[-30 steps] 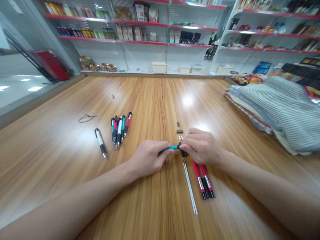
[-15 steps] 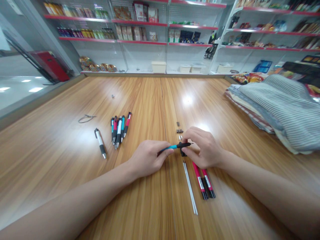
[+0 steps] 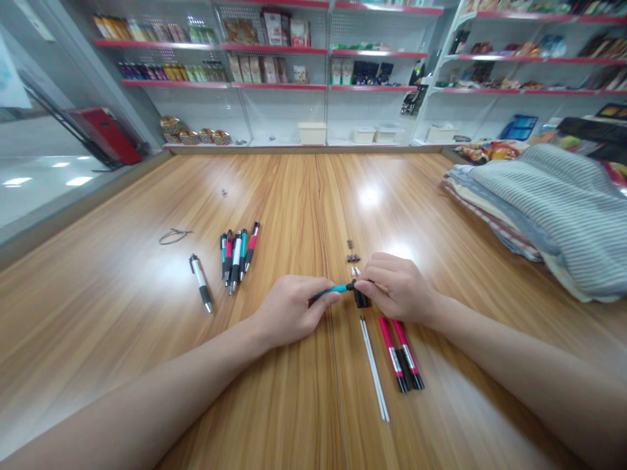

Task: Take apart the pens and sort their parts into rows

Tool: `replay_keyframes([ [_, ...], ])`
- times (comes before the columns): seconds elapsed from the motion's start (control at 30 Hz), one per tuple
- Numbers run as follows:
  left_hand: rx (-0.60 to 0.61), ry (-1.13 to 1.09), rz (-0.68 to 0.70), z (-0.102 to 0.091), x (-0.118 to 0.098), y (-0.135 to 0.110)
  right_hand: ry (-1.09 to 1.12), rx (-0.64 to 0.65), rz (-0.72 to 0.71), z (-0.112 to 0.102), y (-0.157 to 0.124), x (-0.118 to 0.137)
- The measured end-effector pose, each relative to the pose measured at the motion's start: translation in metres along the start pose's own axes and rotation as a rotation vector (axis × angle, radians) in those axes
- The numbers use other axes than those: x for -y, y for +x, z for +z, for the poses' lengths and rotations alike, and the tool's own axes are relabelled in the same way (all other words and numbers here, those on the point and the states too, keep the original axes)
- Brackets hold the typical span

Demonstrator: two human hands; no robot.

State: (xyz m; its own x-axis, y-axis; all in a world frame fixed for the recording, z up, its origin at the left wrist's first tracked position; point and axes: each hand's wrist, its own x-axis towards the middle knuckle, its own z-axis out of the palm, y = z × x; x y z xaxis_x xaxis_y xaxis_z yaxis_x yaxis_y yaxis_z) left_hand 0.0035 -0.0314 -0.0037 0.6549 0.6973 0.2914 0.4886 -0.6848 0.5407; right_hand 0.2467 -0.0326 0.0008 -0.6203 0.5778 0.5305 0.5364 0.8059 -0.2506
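Note:
My left hand [image 3: 294, 310] is closed on the barrel of a blue pen [image 3: 337, 289], held sideways above the table. The fingers of my right hand [image 3: 396, 287] wrap round the pen's black grip end and hide its tip. Under the right hand lie black rubber grips [image 3: 362, 299], partly covered. Just beyond them are small white pieces [image 3: 355, 271] and several small dark metal tips [image 3: 353, 258]. Nearer to me, two white refills [image 3: 375, 369] lie beside two pink pen barrels [image 3: 398, 359] with black ends.
To the left lies a bunch of several pens [image 3: 237, 258], with a white pen [image 3: 201, 284] apart from it. A thin grey loop [image 3: 174, 235] is behind. Folded striped cloth [image 3: 553, 209] is piled at the right. Stocked shelves [image 3: 279, 85] stand beyond the table.
My right hand has closed over the pen's grip end, covering the refill tip that stuck out before. My left hand keeps its hold on the barrel.

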Motion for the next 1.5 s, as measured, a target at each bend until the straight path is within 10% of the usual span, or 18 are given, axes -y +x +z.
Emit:
replay_keyframes([
  [0.9, -0.056, -0.168, -0.05, -0.005, -0.003, 0.0, 0.058, -0.162, -0.006, 0.0, 0.0, -0.007],
  [1.13, 0.31, -1.147, -0.295, -0.009, -0.006, 0.004, 0.063, -0.251, -0.063, 0.001, 0.004, -0.003],
  [1.5, 0.464, -1.18, -0.406, -0.015, -0.003, 0.008, 0.066, -0.287, -0.035, 0.0, 0.003, -0.003],
])
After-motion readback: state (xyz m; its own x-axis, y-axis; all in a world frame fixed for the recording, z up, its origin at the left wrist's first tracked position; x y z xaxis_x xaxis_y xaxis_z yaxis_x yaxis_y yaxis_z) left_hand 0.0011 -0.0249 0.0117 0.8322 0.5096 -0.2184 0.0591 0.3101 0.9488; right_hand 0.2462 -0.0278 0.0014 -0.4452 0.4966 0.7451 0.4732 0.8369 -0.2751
